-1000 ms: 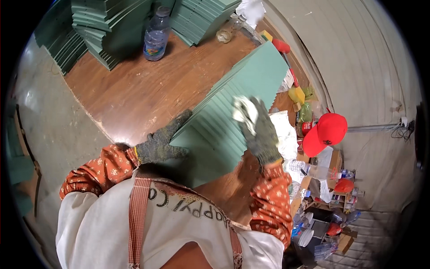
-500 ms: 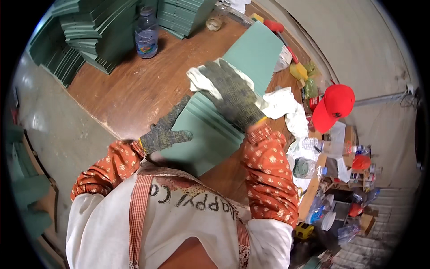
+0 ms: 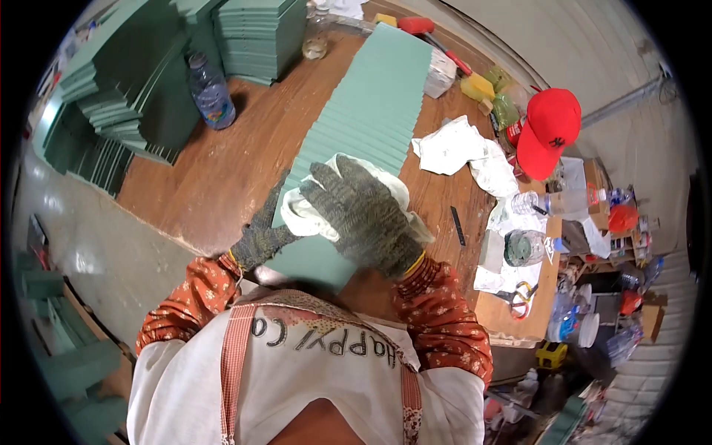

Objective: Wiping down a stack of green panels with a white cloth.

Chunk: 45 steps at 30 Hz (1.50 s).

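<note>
Pale green flat panels (image 3: 363,111) lie overlapping in a long fanned row on the wooden table, running from my body to the far edge. My right hand (image 3: 363,211), in a dark grey knitted glove, presses a bunched white cloth (image 3: 298,215) onto the near panels. The cloth sticks out on both sides of the hand. My left hand (image 3: 265,231), gloved the same way, rests at the left edge of the near panels, its fingers stretched along that edge and partly hidden.
Tall stacks of green panels (image 3: 259,37) and a plastic bottle (image 3: 212,93) stand at the far left. On the right lie white rags (image 3: 463,148), a black strip (image 3: 457,225), scissors (image 3: 523,297), a jar (image 3: 523,248) and a red cap (image 3: 550,133). A red-handled tool (image 3: 417,26) lies beyond the row.
My right hand has drawn the cloth toward my body over the panels. More stepped panel edges show beyond it. My left hand stays at the left edge, and the view has shifted.
</note>
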### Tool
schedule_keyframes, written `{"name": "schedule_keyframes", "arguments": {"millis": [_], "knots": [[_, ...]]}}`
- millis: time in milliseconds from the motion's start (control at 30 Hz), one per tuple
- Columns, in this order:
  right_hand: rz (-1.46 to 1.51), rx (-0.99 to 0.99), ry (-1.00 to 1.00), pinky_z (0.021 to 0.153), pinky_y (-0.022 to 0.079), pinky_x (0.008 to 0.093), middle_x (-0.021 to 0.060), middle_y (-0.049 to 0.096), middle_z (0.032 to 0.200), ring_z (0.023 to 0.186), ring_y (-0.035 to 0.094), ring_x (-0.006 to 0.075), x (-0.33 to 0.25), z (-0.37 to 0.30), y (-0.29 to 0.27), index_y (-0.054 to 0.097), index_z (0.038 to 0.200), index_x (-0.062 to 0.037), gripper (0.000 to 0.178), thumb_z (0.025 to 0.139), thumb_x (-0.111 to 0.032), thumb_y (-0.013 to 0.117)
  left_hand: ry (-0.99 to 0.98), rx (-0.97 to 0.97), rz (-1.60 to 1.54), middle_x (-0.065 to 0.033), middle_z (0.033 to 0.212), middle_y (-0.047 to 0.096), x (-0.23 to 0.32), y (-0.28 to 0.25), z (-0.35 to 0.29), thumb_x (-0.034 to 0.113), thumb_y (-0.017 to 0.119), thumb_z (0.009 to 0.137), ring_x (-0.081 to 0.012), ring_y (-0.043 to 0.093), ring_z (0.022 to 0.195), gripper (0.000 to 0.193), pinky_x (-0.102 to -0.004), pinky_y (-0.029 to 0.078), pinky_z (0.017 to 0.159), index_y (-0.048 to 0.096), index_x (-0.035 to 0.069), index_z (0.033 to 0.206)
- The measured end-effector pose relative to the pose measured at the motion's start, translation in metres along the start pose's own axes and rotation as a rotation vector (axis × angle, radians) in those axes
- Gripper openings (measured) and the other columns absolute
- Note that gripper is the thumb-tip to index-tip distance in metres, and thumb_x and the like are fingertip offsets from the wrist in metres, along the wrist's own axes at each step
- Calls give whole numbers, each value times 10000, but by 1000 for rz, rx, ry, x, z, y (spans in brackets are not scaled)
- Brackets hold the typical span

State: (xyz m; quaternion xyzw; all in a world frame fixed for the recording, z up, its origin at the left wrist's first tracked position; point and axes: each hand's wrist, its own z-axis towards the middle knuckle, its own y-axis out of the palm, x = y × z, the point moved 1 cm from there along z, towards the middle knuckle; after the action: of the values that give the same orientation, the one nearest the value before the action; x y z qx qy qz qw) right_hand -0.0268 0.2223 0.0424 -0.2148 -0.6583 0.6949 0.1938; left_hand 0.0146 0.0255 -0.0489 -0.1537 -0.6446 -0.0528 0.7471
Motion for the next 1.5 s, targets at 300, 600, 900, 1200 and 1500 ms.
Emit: {"name": "schedule_keyframes", "arguments": {"millis": [300,600,900,1200,1500], "knots": [[1126,316,1071,845,489,353,137,598,1122,955,619,262,6,-120,-28,498,1213,-28,417,811,-112,570,-251,-205,177,-183,1365,379,44,-34,16,348,741,720,-313,319,1292,885,-412,241,1069,270,23,1394],[401,950,1014,866,459,321,119,586,1145,1005,587,240,23,-190,7,527,1206,-37,362,859,-132,565,-70,-238,-51,-90,1399,356,42,-88,130,173,631,845,-211,357,1272,691,-353,304,1047,259,52,1414],[136,865,325,944,442,382,167,524,1236,1119,532,319,69,-75,-11,486,1225,-9,424,803,-22,534,-103,-209,-20,-85,1387,360,43,-35,122,80,651,759,-195,349,1254,785,-312,307,1027,238,63,1427],[60,130,199,785,491,365,67,609,954,884,584,237,106,54,-18,583,1108,-139,331,779,-170,610,-339,-62,-137,-117,1341,376,11,-39,109,207,711,750,-200,353,1218,847,-326,298,1020,222,-1,1409],[123,262,146,761,474,379,61,619,964,837,595,255,112,31,-17,584,1112,-112,429,687,-80,628,-346,-21,-433,-71,1321,415,43,-31,111,63,675,768,-165,457,1120,794,-290,434,906,225,29,1420]]}}
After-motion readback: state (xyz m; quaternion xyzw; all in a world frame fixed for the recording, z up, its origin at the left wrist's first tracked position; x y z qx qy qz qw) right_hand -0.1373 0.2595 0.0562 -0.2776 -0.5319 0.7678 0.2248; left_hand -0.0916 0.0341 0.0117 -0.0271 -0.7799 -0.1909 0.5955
